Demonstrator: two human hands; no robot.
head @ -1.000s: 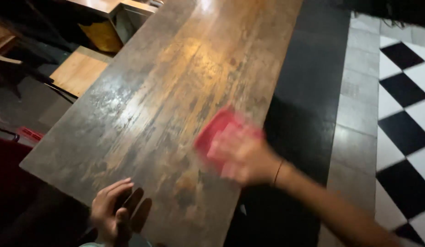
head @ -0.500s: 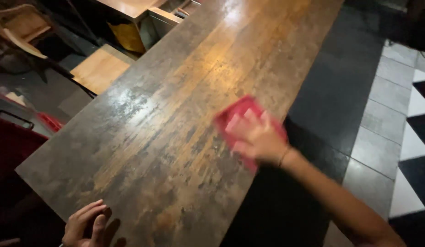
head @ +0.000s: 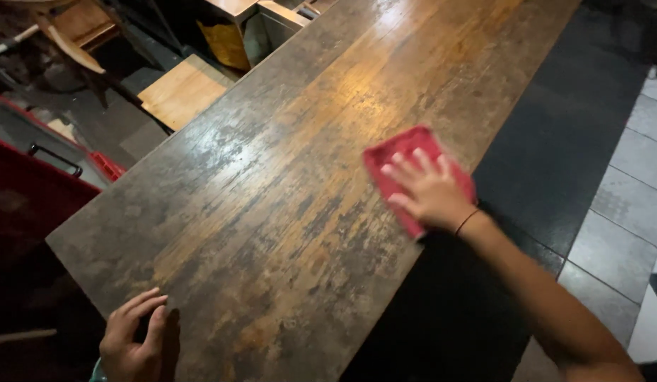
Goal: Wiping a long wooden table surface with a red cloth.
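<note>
While the long worn wooden table [head: 286, 212] runs diagonally up through the view, the left hand [head: 134, 343] sits at its near corner, low in the frame, fingers [head: 141, 304] loosely curled and close together, tips resting on the tabletop edge, holding nothing. Thumb side casts a dark shadow on the wood just beside it. Left of that, off the table, a dark red bin-like thing [head: 31, 205] with a black handle [head: 56, 159], partly in shadow, can't tell more. Further up on the left, a light wooden seat or board [head: 183, 92], lower than the tabletop, and a yellowish crate [head: 226, 42] behind it. Table surface is patchy, finish rubbed off in streaks, shiny glare toward the far end. Moving right: the red cloth [head: 406, 152] lies flat on the table near its right long edge, roughly mid-length in the view. The right hand [head: 431, 194] is pressed palm-down on top of it, fingers [head: 413, 166] extended and slightly spread, not gripping, just flat on the fabric; cloth shows past the fingertips and on both sides of the hand. Thin dark band on the wrist [head: 468, 221]. Forearm comes in from the lower right corner, crossing over the table edge. Right of the table, dark floor [head: 555, 141], then pale grey tiles [head: 625, 205] at the far right.
</note>
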